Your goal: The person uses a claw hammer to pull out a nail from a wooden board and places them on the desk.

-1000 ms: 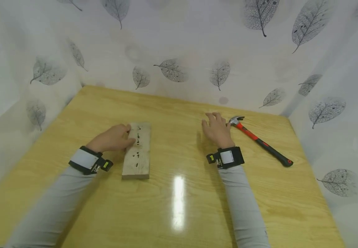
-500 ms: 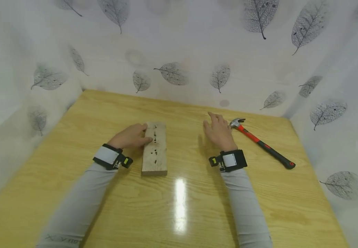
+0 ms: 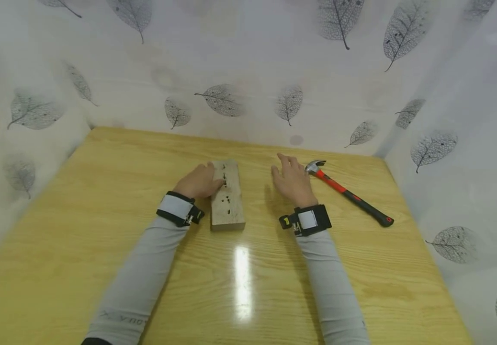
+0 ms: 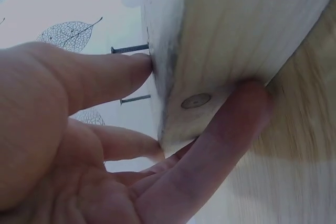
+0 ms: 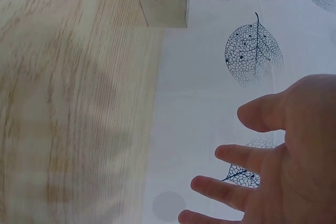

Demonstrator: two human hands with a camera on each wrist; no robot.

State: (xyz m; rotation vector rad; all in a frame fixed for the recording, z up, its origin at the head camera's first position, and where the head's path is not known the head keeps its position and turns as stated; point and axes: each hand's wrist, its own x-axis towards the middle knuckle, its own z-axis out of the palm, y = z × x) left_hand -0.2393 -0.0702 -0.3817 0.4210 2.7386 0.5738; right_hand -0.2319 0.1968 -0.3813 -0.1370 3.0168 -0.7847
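Nearest to us, both forearms are in grey sleeves; the left sleeve (image 3: 136, 282) carries faint printed lettering near its lower end, too blurred for us to read. Each wrist bears a black strap with a white panel and a small yellow tag, on which we can make out no writing. Our left hand (image 3: 197, 182) grips the wooden block (image 3: 228, 194) at its left edge: in the left wrist view the thumb lies along the block's side while the fingers (image 4: 113, 74) curl onto its top face, among nails (image 4: 128, 49) standing part-driven from the wood. The block lies flat on the yellow wooden table (image 3: 102, 230), lengthwise away from us, near the table's middle; we count several dark nail spots on its top. Our right hand (image 3: 291, 179) hovers just beside the block's right, holding nothing, fingers spread and relaxed, as the right wrist view confirms. Just beyond its fingertips lies a hammer (image 3: 347, 192), steel head near the hand, red-and-black handle running right and towards us. Farthest off stand white walls (image 3: 248, 72) printed with grey leaves.
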